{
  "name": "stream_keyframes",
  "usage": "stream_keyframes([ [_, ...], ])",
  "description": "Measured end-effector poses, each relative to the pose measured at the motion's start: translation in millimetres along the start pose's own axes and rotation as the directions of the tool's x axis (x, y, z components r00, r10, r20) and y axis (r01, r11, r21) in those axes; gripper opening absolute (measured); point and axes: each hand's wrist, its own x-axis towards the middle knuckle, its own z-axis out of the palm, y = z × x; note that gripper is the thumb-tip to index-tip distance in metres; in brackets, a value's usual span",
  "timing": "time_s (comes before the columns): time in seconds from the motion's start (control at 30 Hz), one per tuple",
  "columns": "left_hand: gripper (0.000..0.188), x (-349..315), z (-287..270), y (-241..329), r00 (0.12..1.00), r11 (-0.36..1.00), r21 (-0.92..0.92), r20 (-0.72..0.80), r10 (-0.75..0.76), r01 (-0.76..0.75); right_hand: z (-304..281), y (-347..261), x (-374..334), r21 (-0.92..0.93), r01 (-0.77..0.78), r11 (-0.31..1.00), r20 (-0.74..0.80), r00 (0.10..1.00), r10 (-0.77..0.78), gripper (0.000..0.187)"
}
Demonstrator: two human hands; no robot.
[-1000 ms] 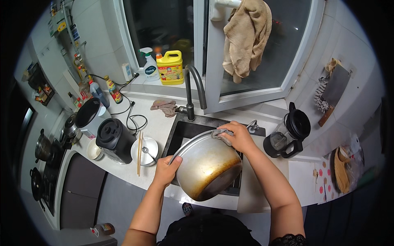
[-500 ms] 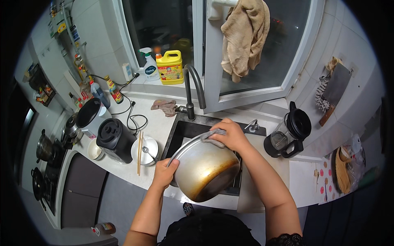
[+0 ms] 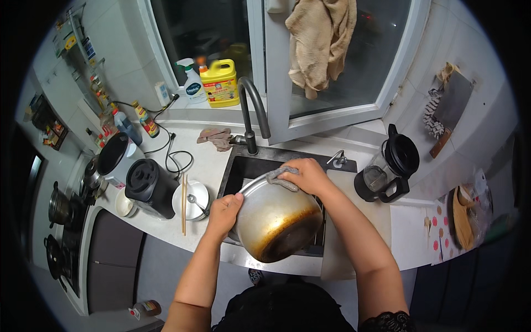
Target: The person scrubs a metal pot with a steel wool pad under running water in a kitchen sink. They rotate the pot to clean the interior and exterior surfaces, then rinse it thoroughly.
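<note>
A metal pot (image 3: 274, 218) with a brown-scorched, blackened base is tilted over the sink (image 3: 235, 166), its underside facing me and its mouth turned away. My left hand (image 3: 225, 214) grips the rim on the left, thumb on the outer wall. At the top of the rim, my right hand (image 3: 307, 176) is closed on a grey cloth (image 3: 282, 179), which is pressed against the pot's edge. The inside of the pot is hidden. Behind it stands a dark faucet (image 3: 255, 110).
Left of the sink are a white bowl (image 3: 200, 195) with a spoon, chopsticks (image 3: 184, 205) and a black lidded container (image 3: 148, 185). A blender jug (image 3: 390, 166) stands to the right. A yellow jug (image 3: 221, 86) and a spray bottle (image 3: 192, 83) sit on the sill below an open window.
The pot has tipped a little further, showing more of its dark base. My right hand and the cloth have shifted slightly left along the rim. The whole view has moved somewhat.
</note>
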Motion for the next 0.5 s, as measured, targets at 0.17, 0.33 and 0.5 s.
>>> stream_keyframes([
  [0.17,0.052,1.9,16.1,-37.7,0.979,0.991,0.127,-0.191,0.074,-0.051,17.8,-54.7,-5.5,-0.111,-0.104,0.988,-0.210,0.975,0.079,0.033],
  [0.33,0.052,-16.2,18.0,-22.8,0.977,0.980,0.194,-0.194,0.093,-0.054,16.5,-46.9,-22.9,-0.132,-0.068,0.989,-0.169,0.985,0.045,0.036],
  [0.5,0.050,-23.1,11.6,-31.3,0.968,0.992,0.106,-0.234,0.095,-0.072,-3.8,-4.5,-26.0,-0.018,-0.201,0.979,-0.243,0.951,0.191,0.034],
])
